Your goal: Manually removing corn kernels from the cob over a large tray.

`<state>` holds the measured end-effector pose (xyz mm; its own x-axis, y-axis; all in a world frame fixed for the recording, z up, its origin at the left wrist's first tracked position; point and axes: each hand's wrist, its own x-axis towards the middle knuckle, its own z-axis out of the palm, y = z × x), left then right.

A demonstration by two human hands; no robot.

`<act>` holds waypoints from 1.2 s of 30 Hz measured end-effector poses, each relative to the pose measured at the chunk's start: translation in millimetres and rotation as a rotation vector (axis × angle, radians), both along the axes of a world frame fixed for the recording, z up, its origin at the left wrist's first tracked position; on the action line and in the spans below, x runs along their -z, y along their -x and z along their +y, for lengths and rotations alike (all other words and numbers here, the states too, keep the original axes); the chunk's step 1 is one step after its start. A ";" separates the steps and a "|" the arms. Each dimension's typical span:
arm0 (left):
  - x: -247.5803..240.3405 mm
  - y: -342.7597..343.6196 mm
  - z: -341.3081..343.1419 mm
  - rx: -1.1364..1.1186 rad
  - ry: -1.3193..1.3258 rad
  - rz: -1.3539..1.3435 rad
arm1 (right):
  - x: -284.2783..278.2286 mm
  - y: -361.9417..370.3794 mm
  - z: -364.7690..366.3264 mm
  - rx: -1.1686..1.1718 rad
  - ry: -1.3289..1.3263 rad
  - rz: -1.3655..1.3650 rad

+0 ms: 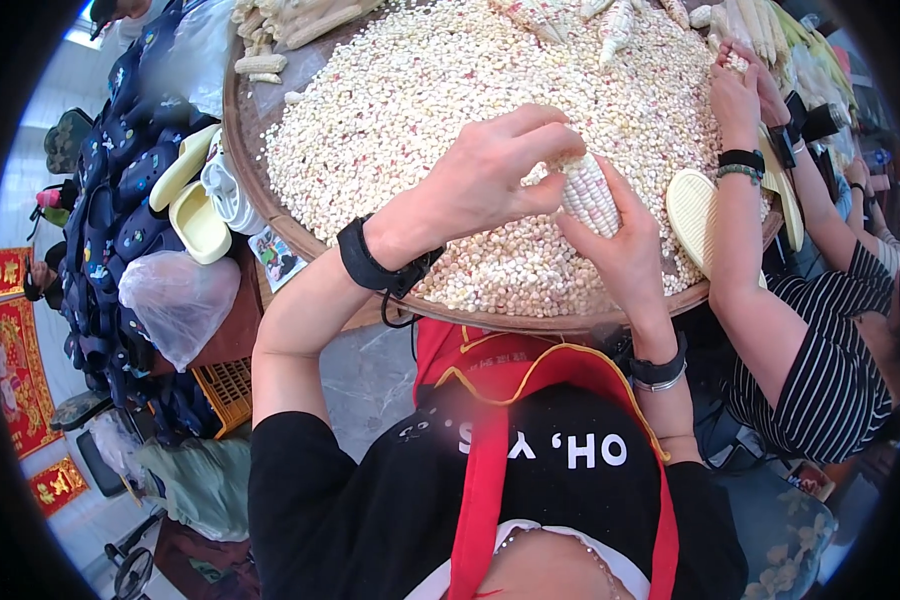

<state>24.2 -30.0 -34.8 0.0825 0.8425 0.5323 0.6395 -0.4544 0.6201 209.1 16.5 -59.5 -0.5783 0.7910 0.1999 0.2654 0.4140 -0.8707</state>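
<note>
An ear of corn (pixel 592 200) with pale, pink-tinged kernels is held over a wide round tray (pixel 238 150) heaped with loose corn kernels (pixel 420 120). My right hand (pixel 625 250) wraps its lower end, thumb on the near side and fingers along the far side. The fingers of my left hand (pixel 500 170) are bent around the upper left end, with the thumb against the ear's left side. Its fingertips are partly hidden, so loose kernels in them cannot be made out. Both wrists wear dark bands.
Stripped cobs (pixel 315 22) lie at the tray's far left, more ears (pixel 618 28) at the far edge. At right, another person's hands (pixel 740 90) hold pale kernels or a cob. Cream slippers (pixel 692 212) rest by the right rim. Dark blue clogs (pixel 145 170) and a plastic bag (pixel 180 300) crowd the left.
</note>
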 end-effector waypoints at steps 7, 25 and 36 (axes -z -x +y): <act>-1.8 -4.2 -4.6 -0.164 -0.245 0.253 | -7.5 -3.4 -7.3 0.000 0.098 -0.018; 43.9 27.3 -6.1 0.051 -0.063 0.551 | -18.8 -13.6 14.1 0.097 0.377 0.076; 7.3 25.3 14.3 -0.117 0.255 -0.127 | -8.6 -1.9 23.8 0.072 0.342 0.348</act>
<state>-1.1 -15.7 -42.1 -0.0767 0.9502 0.3021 0.5885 -0.2014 0.7830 211.0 40.3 -50.9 -0.4643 0.8807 0.0936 -0.0478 0.0806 -0.9956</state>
